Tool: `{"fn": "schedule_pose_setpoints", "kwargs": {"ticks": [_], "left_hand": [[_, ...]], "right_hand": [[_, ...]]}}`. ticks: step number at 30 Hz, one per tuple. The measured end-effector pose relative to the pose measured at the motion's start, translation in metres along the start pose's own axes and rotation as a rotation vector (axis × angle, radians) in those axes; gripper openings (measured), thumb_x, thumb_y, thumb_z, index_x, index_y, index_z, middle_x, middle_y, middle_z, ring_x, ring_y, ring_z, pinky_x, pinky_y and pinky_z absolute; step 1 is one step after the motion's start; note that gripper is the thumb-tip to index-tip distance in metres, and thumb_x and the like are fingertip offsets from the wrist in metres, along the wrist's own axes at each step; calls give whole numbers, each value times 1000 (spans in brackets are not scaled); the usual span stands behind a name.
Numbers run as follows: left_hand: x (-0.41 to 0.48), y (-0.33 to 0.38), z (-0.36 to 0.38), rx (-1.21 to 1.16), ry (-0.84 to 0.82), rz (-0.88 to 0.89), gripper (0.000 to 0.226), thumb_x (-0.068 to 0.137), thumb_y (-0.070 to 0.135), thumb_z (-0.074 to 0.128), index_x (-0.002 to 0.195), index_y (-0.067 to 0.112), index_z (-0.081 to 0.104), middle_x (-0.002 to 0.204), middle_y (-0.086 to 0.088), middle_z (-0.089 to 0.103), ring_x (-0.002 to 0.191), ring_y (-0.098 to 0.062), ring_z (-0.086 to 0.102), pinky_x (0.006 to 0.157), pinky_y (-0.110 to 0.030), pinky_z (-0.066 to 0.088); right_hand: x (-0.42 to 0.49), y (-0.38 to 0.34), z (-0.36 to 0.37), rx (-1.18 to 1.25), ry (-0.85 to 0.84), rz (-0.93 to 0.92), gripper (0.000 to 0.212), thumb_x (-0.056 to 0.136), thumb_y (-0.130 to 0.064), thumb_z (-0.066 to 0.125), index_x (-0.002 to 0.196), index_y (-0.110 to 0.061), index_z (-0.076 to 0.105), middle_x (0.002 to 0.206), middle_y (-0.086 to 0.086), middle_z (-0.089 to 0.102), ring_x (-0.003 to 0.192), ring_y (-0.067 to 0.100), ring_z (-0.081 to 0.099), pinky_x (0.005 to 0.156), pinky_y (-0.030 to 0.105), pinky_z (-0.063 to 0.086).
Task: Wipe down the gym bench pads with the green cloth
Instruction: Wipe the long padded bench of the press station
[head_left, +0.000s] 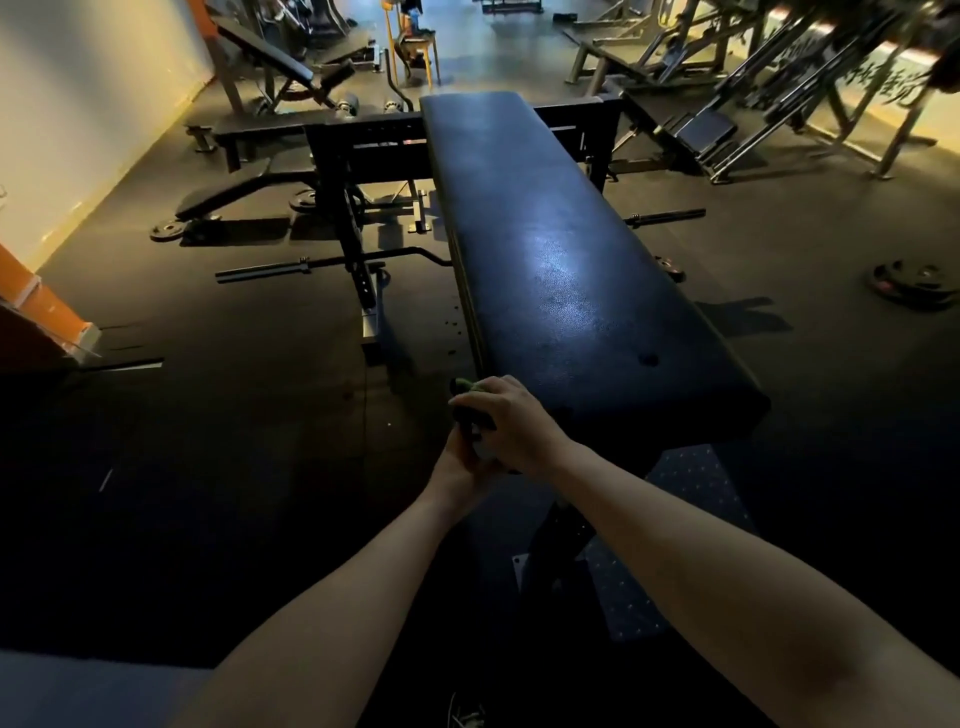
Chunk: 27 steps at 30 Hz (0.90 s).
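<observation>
**A:** Head view, far left first: pale wall, with orange post at its near end.

**B:** And further right?

**A:** Incline bench far back, low bench nearer. Then barbell, flat on dark floor and reaching as far as the pad's left edge.

**B:** Hands?

**A:** Both at the near left corner of the pad. Left hand lower and nearer, tucked under the right and touching it. Fingers lost in shadow, so cannot tell whether grasping or released.

**B:** Cloth?

**A:** Cloth bunched at that same corner, against the pad's left edge. Green only at the far tip, just past the knuckles, dark below. Right hand on top, fingers curled over and grasping it.

**B:** The pad itself?

**A:** Pad black and long, stretching from near to far through the middle. Sheen of light about halfway along, small dark dimple toward the near right end.

**B:** Right of that?

**A:** Blue dotted mat on the floor under the near end. Steel machines far right. Plate flat on the floor, well apart from the pad.
</observation>
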<state>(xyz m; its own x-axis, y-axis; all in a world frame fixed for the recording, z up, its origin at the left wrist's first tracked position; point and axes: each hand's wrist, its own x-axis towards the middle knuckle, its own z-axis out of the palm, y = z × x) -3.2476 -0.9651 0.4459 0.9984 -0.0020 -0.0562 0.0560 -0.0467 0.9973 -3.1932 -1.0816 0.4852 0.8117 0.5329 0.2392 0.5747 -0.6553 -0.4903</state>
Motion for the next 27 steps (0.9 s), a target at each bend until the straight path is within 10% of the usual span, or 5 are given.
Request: {"fn": "schedule_pose_setpoints", "kwargs": {"ticks": [5,13,21,27], "left_hand": [[15,-4,-5,187,-99,-49,109,68,45,90,156,28,28,155,-1,41,143,-15,41,117,-47,37],[21,4,-11,356,-142,39,98,79,37,84,157,30,26,165,3,16,150,-9,16,124,-34,19],[20,1,-13,326,-132,138,90,71,35,88,142,42,33,152,4,34,141,-12,36,119,-32,30],[17,-2,-11,320,-124,153,88,69,44,84,144,26,43,151,-2,41,140,-17,42,118,-35,34]], "right_hand": [[1,34,-23,-145,186,150,34,84,-2,61,112,-15,73,113,13,65,102,37,53,90,40,48],[-1,60,-36,-238,364,664,37,89,-23,58,126,-23,64,127,14,54,114,38,41,102,42,35],[-8,21,-6,-176,312,328,40,79,-8,51,111,-21,71,97,8,69,80,30,54,79,29,34],[-41,18,0,-239,326,202,39,84,-23,50,120,-28,66,110,-3,63,93,24,47,80,31,34]]}}
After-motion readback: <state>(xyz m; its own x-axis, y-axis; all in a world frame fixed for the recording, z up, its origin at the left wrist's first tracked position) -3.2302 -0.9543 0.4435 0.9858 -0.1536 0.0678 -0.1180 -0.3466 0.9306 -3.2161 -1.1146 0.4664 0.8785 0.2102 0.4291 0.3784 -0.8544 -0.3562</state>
